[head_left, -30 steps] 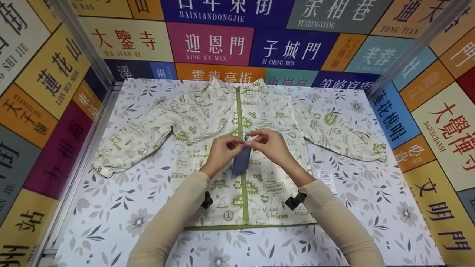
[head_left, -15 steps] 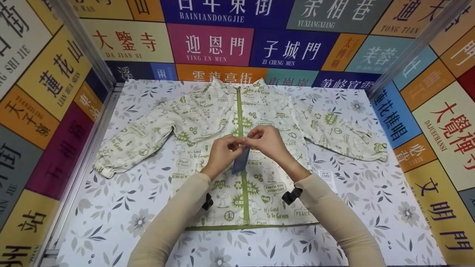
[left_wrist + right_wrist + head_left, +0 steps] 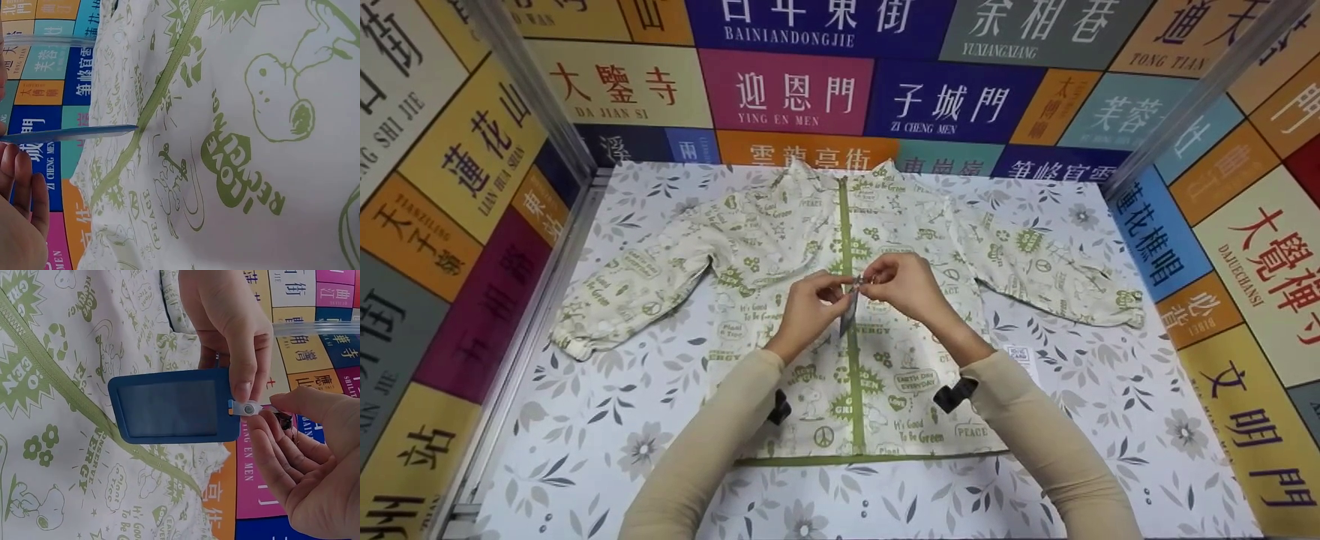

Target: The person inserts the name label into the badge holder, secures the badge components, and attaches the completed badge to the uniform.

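My left hand [image 3: 814, 304] has its thumb and finger closed together on the slotted end of the blue holder [image 3: 169, 408], beside the clear strap [image 3: 248, 408]. My right hand [image 3: 905, 289] pinches the other end of the strap between thumb and forefinger, its remaining fingers loosely bent behind, just beside the small dark clip [image 3: 286, 420]; how the clip is fastened is partly hidden. The holder hangs between my hands, over the middle of the white-and-green jacket [image 3: 757, 367], nearly edge-on in the head view; I cannot tell whether its lower end touches the green zip [image 3: 846, 225]. The jacket lies flat on the flowered table [image 3: 547, 457], collar toward the sign-covered wall [image 3: 802, 90], arms spread, green hem toward me. To its right, partly behind my right sleeve [image 3: 1035, 435], lies a white card [image 3: 1020, 355].
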Demonstrator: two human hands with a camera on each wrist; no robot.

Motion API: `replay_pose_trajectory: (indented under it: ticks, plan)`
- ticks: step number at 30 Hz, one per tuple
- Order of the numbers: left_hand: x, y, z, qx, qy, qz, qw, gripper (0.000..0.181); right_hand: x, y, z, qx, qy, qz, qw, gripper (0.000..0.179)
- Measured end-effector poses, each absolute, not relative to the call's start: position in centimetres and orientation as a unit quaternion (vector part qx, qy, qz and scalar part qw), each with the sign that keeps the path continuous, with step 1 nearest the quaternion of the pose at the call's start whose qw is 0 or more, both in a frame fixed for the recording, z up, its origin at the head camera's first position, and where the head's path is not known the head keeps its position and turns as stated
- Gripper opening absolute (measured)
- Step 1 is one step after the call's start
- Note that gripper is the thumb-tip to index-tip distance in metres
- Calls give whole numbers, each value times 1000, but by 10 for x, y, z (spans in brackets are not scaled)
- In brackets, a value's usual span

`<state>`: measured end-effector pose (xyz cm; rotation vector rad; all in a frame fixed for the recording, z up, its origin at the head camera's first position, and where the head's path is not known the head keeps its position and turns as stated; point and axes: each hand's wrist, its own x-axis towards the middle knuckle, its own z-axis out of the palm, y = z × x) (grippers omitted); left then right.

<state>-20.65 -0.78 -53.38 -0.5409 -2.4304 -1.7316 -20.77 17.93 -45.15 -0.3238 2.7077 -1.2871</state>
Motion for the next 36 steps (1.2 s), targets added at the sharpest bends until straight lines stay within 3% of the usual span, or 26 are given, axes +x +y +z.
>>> replay_pose_trajectory:
  ticks: [9, 24, 36]
  plan:
    - [-208, -9, -533, -160, -786, -596, 46, 26, -212, 182, -457, -121, 886, -444, 56, 7]
    - [-213, -7, -535, -179, -787, -587, 70, 23, -215, 186, -473, -96, 844, -523, 67, 21]
    - [-210, -4, -531, -227, -855, -440, 154, 28, -217, 186, -486, -98, 819, -563, 46, 21]
